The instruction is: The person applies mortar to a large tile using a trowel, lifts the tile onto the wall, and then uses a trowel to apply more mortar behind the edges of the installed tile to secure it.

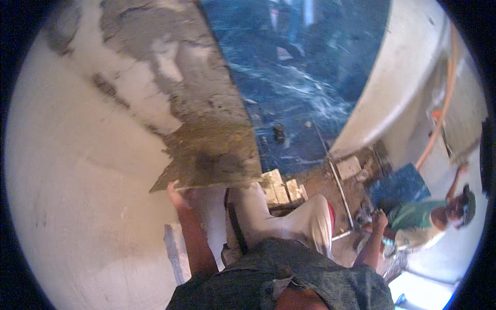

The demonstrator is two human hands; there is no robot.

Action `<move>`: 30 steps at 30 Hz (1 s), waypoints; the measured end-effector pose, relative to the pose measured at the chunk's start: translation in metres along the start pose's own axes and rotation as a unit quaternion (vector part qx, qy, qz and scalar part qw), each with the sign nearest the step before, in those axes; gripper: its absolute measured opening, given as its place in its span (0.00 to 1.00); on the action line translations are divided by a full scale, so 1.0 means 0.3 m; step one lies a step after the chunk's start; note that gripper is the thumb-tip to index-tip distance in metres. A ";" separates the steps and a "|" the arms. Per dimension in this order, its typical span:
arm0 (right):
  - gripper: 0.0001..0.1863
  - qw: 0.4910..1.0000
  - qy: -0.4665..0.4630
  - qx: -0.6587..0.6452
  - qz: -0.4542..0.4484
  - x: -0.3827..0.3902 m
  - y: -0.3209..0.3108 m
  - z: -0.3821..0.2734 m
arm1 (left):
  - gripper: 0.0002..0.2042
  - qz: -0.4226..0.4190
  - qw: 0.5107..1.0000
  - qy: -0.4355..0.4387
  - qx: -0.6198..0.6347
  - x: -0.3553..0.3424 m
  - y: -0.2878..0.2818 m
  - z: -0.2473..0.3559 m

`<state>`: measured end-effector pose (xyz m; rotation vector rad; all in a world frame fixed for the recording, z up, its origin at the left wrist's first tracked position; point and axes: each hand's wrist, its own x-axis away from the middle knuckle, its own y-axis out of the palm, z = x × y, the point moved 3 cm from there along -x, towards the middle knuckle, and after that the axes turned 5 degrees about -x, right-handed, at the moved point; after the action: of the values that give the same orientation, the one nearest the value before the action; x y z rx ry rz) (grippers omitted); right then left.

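A slab or ledge smeared with wet grey-brown mortar [206, 150] stretches away in front of me. At its near left edge is my left hand [177, 196], with fingertips hooked over the edge and the rest partly hidden. Out to the right, my right hand [380, 221] is closed like a fist beside a small dark thing I cannot make out. My bent legs in pale trousers [294, 225] show between my arms.
Blue sheeting [310, 93] with dusty smears lies beyond the mortar. Pale blocks [279, 187] sit near my knee, and a long thin bar [341, 194] lies to their right. A person in a green shirt [413, 214] is close on the right. An orange hose [439, 121] runs along the wall.
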<state>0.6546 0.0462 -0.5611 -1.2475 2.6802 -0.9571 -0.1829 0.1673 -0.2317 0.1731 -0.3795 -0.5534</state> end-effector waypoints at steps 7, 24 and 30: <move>0.06 0.868 -0.074 0.484 0.084 0.111 0.054 -0.212 | 0.22 -0.068 0.798 0.450 -0.394 -0.164 -0.260 -0.005; 0.17 0.932 0.062 0.353 0.044 0.439 0.053 0.230 | 0.20 -0.019 0.418 0.632 -0.652 -0.415 -0.334 0.108; 0.13 0.929 0.285 0.101 0.214 0.611 -0.087 0.561 | 0.20 -0.033 0.396 0.658 -0.639 -0.288 -0.195 0.020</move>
<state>0.5947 -0.1823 -0.6432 -0.3380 2.9392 -1.6528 -0.2811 0.1645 -0.2676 -0.9109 1.7150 -0.4799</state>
